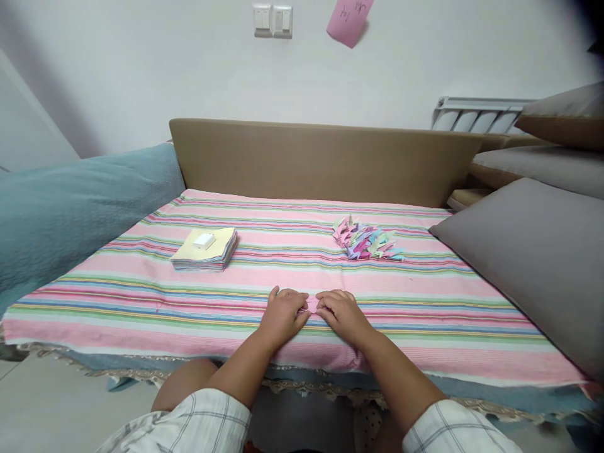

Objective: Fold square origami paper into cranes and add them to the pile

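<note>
Pinching pink paper (pixel 312 305), both hands (pixel 283 313) (pixel 344 316) near cloth edge (pixel 155 345).

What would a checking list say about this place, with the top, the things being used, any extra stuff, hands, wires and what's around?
Surface: striped cloth, slightly wrinkled
Work things: small pink piece between the hands; paper stack at left; colourful folded pieces piled at right
Clutter: small white block on the stack
Hands: left hand and right hand both pinch the pink piece
Cables: nothing seen
Surroundings: brown backrest, blue cover left, grey cushions right, wall switches, pink note
</note>
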`<state>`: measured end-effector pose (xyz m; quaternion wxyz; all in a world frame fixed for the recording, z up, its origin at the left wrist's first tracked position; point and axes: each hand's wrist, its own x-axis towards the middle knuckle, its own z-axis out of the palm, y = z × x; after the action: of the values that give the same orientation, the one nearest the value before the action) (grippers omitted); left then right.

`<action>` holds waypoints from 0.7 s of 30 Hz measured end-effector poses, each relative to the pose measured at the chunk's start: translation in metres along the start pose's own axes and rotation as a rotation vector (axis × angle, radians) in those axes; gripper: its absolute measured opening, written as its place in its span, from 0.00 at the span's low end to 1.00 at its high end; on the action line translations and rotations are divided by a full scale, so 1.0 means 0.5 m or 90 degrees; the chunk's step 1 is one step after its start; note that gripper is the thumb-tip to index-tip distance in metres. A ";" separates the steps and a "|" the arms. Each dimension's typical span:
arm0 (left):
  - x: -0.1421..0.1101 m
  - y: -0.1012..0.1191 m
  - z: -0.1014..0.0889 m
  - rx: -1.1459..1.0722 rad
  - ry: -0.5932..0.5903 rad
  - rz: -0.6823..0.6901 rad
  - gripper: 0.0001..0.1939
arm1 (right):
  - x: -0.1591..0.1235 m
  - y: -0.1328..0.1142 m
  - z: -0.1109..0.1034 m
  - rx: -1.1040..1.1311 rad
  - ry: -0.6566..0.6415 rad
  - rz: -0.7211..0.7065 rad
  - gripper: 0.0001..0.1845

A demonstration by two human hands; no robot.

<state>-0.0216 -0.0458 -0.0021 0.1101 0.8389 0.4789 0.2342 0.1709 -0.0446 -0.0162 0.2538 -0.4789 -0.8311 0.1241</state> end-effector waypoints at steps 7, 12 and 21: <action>0.005 0.007 -0.006 -0.006 -0.001 -0.010 0.05 | 0.003 -0.007 -0.001 0.051 0.004 0.045 0.07; 0.008 0.003 -0.001 -0.027 0.019 -0.039 0.05 | 0.010 -0.014 -0.001 0.096 0.020 0.091 0.07; 0.012 -0.005 0.011 -0.014 0.055 -0.067 0.05 | 0.026 -0.015 0.010 0.089 0.047 0.138 0.08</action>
<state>-0.0182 -0.0391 -0.0063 0.1107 0.8005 0.5239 0.2693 0.1576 -0.0371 -0.0130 0.3023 -0.5513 -0.7538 0.1908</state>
